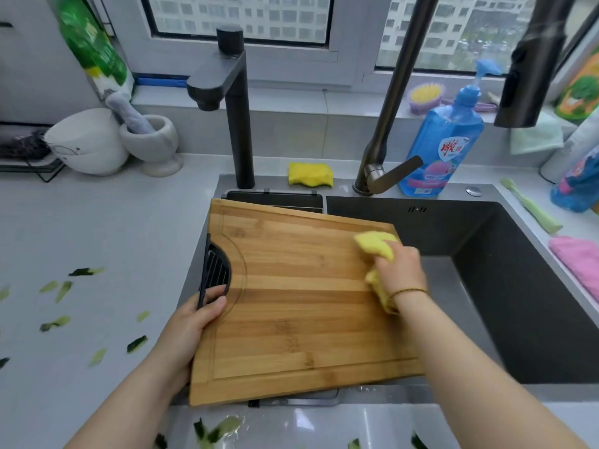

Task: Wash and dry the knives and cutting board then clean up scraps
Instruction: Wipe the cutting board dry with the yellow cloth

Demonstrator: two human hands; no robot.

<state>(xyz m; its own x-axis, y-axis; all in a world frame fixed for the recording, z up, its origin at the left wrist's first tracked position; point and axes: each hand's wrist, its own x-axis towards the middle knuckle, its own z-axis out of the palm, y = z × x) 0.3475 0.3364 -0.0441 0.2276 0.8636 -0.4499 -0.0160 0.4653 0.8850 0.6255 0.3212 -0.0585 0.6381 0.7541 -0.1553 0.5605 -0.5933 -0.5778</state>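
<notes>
Bamboo board [301, 303]: rectangular, grooved round the edge, with a black slotted insert [215, 270] set into its left side. It lies face up across the left part of the sink [518, 286], skewed a little, its right edge overhanging the dark basin. Whether it rests on the rim or is carried cannot be told.

Left hand [194, 322]: grasps the board's left edge just below the insert, thumb on top, the other fingers hidden underneath.

Right hand [398, 270]: clenched round a yellow cloth [376, 244] and pressed down on the board near its far right corner. Cloth shows beyond the knuckles and trails under the wrist.

Scraps [55, 322]: green peel pieces scattered on the grey counter [97, 222] left of the sink, well apart from the board. More lie along the near edge below it.

Behind the sink:
- black tap [236, 108], just past the board's far left corner
- yellow sponge [310, 174], between the tap and the faucet
- bronze faucet [389, 108], lever pointing right
- blue soap bottle [444, 147], just beside the faucet

Far left of the counter: white bowl [87, 140], tipped on its side, touching a stone mortar [155, 144] with a pestle in it.

Right of the sink: green brush [531, 205] and pink cloth [580, 260], both on the counter.
</notes>
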